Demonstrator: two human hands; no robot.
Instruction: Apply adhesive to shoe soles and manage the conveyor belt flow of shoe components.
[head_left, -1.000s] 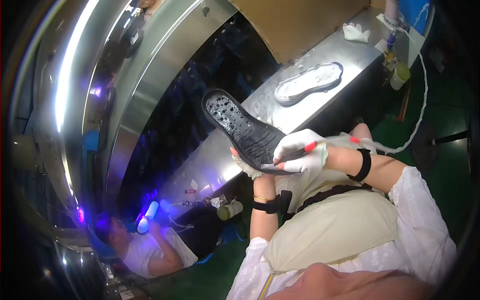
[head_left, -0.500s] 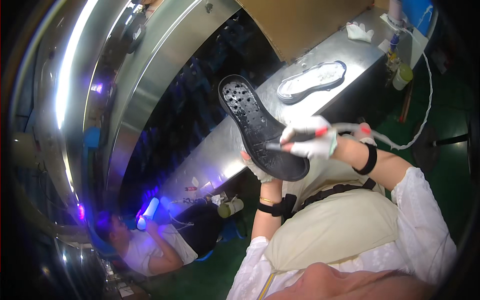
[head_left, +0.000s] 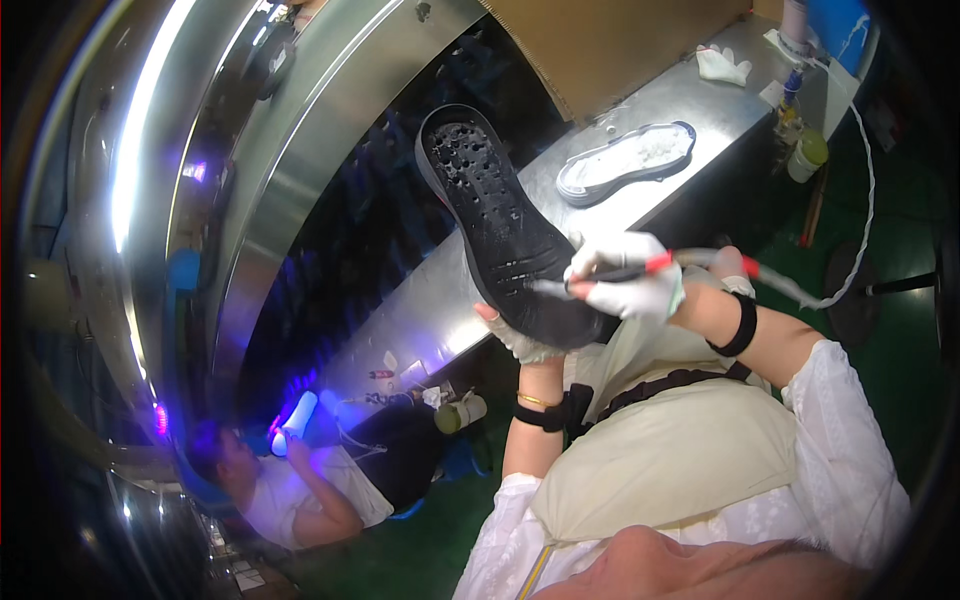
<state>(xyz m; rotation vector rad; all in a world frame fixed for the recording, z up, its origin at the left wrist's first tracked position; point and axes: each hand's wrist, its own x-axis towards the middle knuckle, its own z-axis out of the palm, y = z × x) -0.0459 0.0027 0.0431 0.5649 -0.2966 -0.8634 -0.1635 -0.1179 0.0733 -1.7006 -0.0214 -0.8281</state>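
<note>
A black shoe sole [head_left: 482,205], tilted with its inner face showing, is held up over the bench edge. My left hand [head_left: 520,340], in a white glove with bare fingertips, is closed on the sole's lower end. Part of that hand is hidden behind the sole. In my right hand [head_left: 635,285], also gloved, is a slim brush [head_left: 610,273] with a dark handle and a red band. A pale hose [head_left: 785,285] trails from the brush. Its blurred light tip is at the sole's inner face near the lower end. Wet shine and small holes show on the sole.
A second sole [head_left: 630,163], white inside with a dark rim, lies on the metal bench [head_left: 425,290]. Beyond it are a white glove [head_left: 723,66] and a green-lidded container [head_left: 808,155]. A co-worker [head_left: 310,480] sits at left, holding a sole [head_left: 294,424] lit blue.
The black sole has shifted up and a little left, and its tilt has changed. My right hand and brush remain over its lower part, with the red band slightly farther right.
</note>
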